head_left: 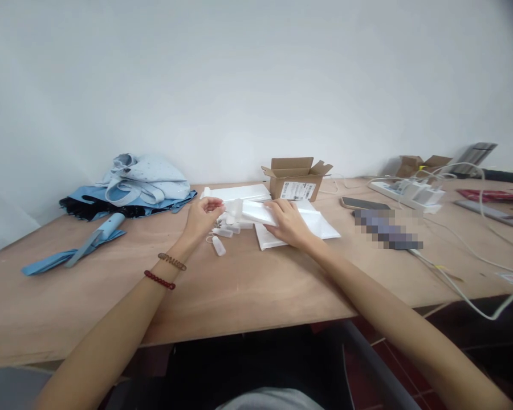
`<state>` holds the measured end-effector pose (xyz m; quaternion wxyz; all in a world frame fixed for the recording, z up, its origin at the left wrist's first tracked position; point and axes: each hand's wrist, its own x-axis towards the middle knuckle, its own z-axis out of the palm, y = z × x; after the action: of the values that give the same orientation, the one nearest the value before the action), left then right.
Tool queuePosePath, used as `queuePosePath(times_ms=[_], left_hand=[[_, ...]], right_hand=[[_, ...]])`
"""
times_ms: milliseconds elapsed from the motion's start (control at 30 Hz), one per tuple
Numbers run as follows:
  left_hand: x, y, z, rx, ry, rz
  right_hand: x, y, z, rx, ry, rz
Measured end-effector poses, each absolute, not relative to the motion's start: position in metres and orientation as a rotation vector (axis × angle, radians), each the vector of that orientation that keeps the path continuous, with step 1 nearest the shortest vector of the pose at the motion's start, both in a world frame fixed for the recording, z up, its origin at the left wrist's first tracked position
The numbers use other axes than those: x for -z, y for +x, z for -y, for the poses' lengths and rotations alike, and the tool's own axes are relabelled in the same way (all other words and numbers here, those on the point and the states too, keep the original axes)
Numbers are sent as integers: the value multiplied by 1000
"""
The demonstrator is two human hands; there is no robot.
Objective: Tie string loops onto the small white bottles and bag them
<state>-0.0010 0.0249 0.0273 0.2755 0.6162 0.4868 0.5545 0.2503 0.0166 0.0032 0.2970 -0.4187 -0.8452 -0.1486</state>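
My right hand (288,221) is wrapped over a slim white box (256,213), tilted a little above the table. My left hand (205,215) is closed in a pinch just left of the box. What its fingers hold, if anything, is too small to make out. Between the hands shows a translucent whitish piece (233,210). Under them lie several small white tags with loops, one white tag (219,246) apart from the rest. White padded envelopes (325,226) lie flat beneath and beside my right hand.
Behind my hands are a flat white stack (239,192) and an open cardboard box (293,181). A blue umbrella (106,226) and pale blue fabric (154,176) lie left. On the right are a phone (365,203), a power strip (406,195) and loose white cables (465,245).
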Motion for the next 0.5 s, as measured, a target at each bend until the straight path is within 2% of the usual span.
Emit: queuePosePath(times_ms=[200, 500], left_hand=[[-32, -1, -19, -1258, 1649, -1367], [-23, 3, -17, -1169, 2320, -1446]], right_hand=[[-6, 250, -15, 400, -1101, 2234], [-8, 244, -10, 429, -1075, 2256]])
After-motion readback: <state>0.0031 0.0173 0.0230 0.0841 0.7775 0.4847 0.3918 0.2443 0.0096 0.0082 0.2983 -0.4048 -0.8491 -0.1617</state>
